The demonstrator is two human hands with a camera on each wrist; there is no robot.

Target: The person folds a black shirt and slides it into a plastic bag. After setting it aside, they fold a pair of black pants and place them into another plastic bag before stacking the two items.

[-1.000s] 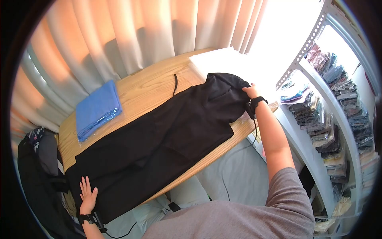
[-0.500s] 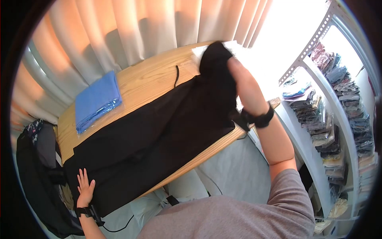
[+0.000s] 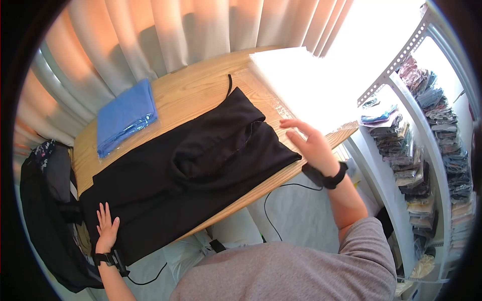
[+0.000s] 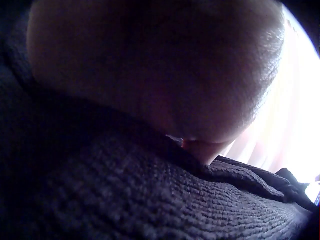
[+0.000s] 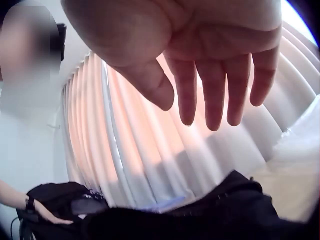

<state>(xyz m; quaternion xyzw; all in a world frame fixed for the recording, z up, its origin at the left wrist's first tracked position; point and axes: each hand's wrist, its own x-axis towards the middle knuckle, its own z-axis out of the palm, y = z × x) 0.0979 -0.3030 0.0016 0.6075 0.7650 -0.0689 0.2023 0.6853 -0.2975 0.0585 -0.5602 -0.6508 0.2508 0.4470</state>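
A long black garment lies spread across the wooden table, its right part turned back on itself in a loose, rounded fold. On its left end my left hand rests flat, fingers spread. Close up in the left wrist view, that hand is dark against the ribbed-looking black cloth. Just beyond the garment's right end, my right hand hovers with nothing in it. The right wrist view shows this hand with its fingers extended and apart, above the black cloth.
A blue folded item in clear plastic lies at the table's back left. White plastic sheets cover the back right corner. A black bag stands at the left end. Shelves of bagged clothes stand at right; curtains hang behind.
My right hand gripped the garment's right end, lifted it and turned it leftward over the rest, then let go and drew back right. My left hand has stayed on the left end.
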